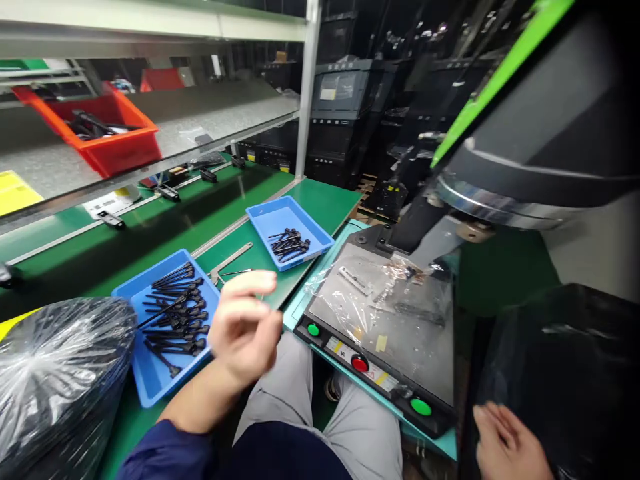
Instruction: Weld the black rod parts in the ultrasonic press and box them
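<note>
My left hand [245,327] is raised in front of a blue tray [133,287] of slim black parts with thick heads [183,313]. Its fingers are loosely bent and the index finger stands apart from the thumb; I see nothing in it. At the lower right, my right hand [513,443] has its fingers curled together beside a black plastic bag [565,380]. Whether it pinches anything is hidden. Between the hands stands a bench press machine [525,153], with clear plastic film and a small metal fixture [355,280] on its base plate [400,353].
A second blue tray [260,220] holds more black parts, with a metal caliper-like tool [233,260] nearby. Green buttons and a red button [359,363] line the machine's front. A plastic-wrapped bundle [60,387] lies left. An orange bin [125,150] sits on the shelf.
</note>
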The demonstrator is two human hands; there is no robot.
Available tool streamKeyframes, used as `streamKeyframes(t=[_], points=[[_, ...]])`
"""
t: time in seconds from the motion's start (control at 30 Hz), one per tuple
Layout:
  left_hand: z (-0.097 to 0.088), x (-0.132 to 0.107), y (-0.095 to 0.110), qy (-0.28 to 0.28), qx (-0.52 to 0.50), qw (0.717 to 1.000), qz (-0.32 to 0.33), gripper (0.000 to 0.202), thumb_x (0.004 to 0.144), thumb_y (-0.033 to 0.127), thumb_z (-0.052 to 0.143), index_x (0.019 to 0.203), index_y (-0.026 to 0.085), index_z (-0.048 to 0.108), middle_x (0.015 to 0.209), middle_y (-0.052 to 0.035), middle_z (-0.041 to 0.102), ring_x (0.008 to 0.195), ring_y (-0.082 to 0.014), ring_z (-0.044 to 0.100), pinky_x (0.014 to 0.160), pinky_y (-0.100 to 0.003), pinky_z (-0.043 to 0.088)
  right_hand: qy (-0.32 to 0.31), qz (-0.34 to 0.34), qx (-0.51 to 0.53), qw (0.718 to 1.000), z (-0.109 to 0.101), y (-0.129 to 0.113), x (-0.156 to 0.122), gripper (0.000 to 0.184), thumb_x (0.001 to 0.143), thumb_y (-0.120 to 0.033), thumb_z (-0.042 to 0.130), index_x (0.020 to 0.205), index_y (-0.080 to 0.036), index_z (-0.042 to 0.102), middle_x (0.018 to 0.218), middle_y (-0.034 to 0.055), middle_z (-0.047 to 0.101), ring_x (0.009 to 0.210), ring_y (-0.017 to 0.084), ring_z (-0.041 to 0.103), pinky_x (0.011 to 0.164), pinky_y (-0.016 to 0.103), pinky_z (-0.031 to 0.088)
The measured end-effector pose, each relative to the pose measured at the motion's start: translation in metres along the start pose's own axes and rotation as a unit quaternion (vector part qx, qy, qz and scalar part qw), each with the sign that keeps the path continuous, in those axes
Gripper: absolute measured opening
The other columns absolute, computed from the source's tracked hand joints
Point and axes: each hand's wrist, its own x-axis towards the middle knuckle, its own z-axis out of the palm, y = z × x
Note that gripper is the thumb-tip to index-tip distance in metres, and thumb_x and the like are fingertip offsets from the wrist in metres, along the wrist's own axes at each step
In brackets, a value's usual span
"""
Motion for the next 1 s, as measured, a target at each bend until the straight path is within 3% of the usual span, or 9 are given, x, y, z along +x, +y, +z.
streamKeyframes(t=[0.07,0.17,0.27,0.4,0.53,0.63,0.77,0.87,1.0], points=[[0.030,0.011,-0.023,-0.031,-0.070,0.996,-0.041,0.012,0.088,0.032,0.063,0.080,0.024,0.062,0.091,-0.0023,0.069,0.089,-0.0187,0.066,0.084,-0.037,0.053,0.004,-0.075,0.032,0.997,0.005,-0.034,0.014,0.061,0.069,-0.057,0.071,0.114,-0.019,0.058,0.119,0.0208,0.065,0.117,0.038,0.060,0.105,0.057,0.044],[0.090,0.019,-0.073,-0.174,-0.083,0.965,-0.178,0.029,0.091,0.041,0.055,0.078,0.018,0.067,0.083,-0.0041,0.070,0.081,-0.0175,0.065,0.077,-0.031,0.052,-0.026,-0.146,0.083,0.985,0.025,-0.078,0.045,0.058,0.072,-0.054,0.070,0.114,-0.016,0.057,0.112,0.0182,0.067,0.109,0.032,0.064,0.102,0.055,0.046],[0.150,0.012,-0.120,-0.299,-0.039,0.922,-0.243,0.034,0.090,0.044,0.053,0.088,0.015,0.070,0.086,-0.0055,0.071,0.081,-0.0184,0.064,0.078,-0.030,0.051,-0.084,-0.146,0.086,0.982,0.056,-0.097,0.080,0.064,0.073,-0.054,0.070,0.121,-0.015,0.054,0.119,0.0209,0.065,0.111,0.031,0.063,0.101,0.052,0.046],[0.208,-0.001,-0.151,-0.401,0.035,0.886,-0.231,0.039,0.088,0.037,0.055,0.117,0.013,0.064,0.120,-0.0122,0.067,0.107,-0.0242,0.063,0.095,-0.035,0.047,-0.147,-0.087,0.012,0.985,0.092,-0.095,0.109,0.075,0.078,-0.057,0.064,0.138,-0.016,0.045,0.141,0.0222,0.051,0.126,0.033,0.053,0.102,0.051,0.044],[0.250,-0.003,-0.155,-0.462,0.064,0.871,-0.156,0.050,0.092,0.035,0.048,0.136,0.012,0.052,0.144,-0.0147,0.051,0.132,-0.0274,0.048,0.112,-0.040,0.035,-0.130,-0.148,-0.074,0.978,0.102,-0.093,0.126,0.078,0.081,-0.053,0.063,0.146,-0.017,0.040,0.153,0.0160,0.038,0.139,0.032,0.038,0.112,0.049,0.033],[0.281,0.003,-0.160,-0.522,0.040,0.842,-0.130,0.051,0.094,0.033,0.042,0.141,0.016,0.048,0.152,-0.0097,0.044,0.144,-0.0241,0.033,0.118,-0.037,0.025,-0.156,-0.176,-0.085,0.968,0.100,-0.099,0.139,0.074,0.081,-0.045,0.063,0.146,-0.019,0.040,0.151,0.0134,0.042,0.138,0.031,0.039,0.111,0.047,0.033],[0.302,0.005,-0.182,-0.590,0.067,0.782,-0.188,0.061,0.086,0.045,0.056,0.139,0.016,0.052,0.147,-0.0133,0.050,0.140,-0.0291,0.041,0.115,-0.038,0.029,-0.231,-0.168,-0.059,0.956,0.097,-0.105,0.153,0.056,0.079,-0.043,0.064,0.128,-0.017,0.055,0.106,0.0117,0.071,0.107,0.030,0.063,0.092,0.045,0.047],[0.295,0.000,-0.199,-0.595,0.091,0.764,-0.230,0.072,0.076,0.057,0.064,0.131,0.011,0.059,0.133,-0.0204,0.060,0.123,-0.0337,0.058,0.103,-0.039,0.042,-0.278,-0.146,-0.014,0.949,0.094,-0.107,0.152,0.044,0.075,-0.051,0.068,0.102,-0.017,0.063,0.073,0.0038,0.067,0.073,0.024,0.066,0.073,0.038,0.051],[0.274,-0.007,-0.207,-0.578,0.113,0.765,-0.260,0.072,0.062,0.056,0.077,0.117,0.011,0.066,0.123,-0.0201,0.067,0.112,-0.0317,0.064,0.097,-0.033,0.045,-0.310,-0.070,0.063,0.946,0.088,-0.114,0.138,0.050,0.066,-0.059,0.074,0.092,-0.019,0.060,0.066,-0.0021,0.059,0.048,0.014,0.054,0.047,0.028,0.044]])
